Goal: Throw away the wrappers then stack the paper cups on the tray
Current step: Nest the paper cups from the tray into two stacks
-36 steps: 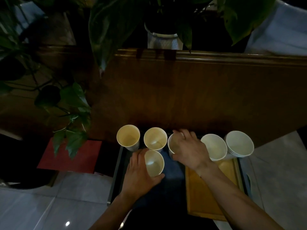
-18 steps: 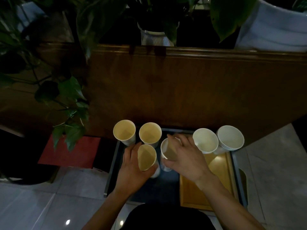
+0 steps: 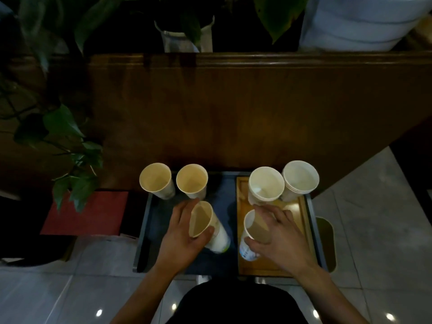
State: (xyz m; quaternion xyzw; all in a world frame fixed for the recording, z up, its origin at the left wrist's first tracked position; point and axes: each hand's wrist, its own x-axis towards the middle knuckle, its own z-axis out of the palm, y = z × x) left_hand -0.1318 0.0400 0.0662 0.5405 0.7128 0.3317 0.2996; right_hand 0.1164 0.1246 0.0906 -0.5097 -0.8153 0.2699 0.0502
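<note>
My left hand (image 3: 181, 232) grips a tilted paper cup (image 3: 205, 224) above the dark tray (image 3: 149, 230). My right hand (image 3: 279, 239) grips another tilted paper cup (image 3: 253, 232) over the wooden tray (image 3: 301, 220). Two single cups (image 3: 155, 180) (image 3: 192, 180) stand upright at the dark tray's far left. Two short stacks of white cups (image 3: 266, 187) (image 3: 300, 178) stand at the far end of the wooden tray. No wrappers show.
A dark wooden cabinet (image 3: 233, 108) rises right behind the trays. Leafy plants (image 3: 70, 160) hang at the left over a red box (image 3: 88, 213). A large water bottle (image 3: 355, 22) is at top right. The tiled floor (image 3: 374, 230) surrounds the trays.
Both hands lifted their cups and drew them toward me; the right hand carried its cup rightward from the dark tray to over the wooden tray. The camera tilted further down.
</note>
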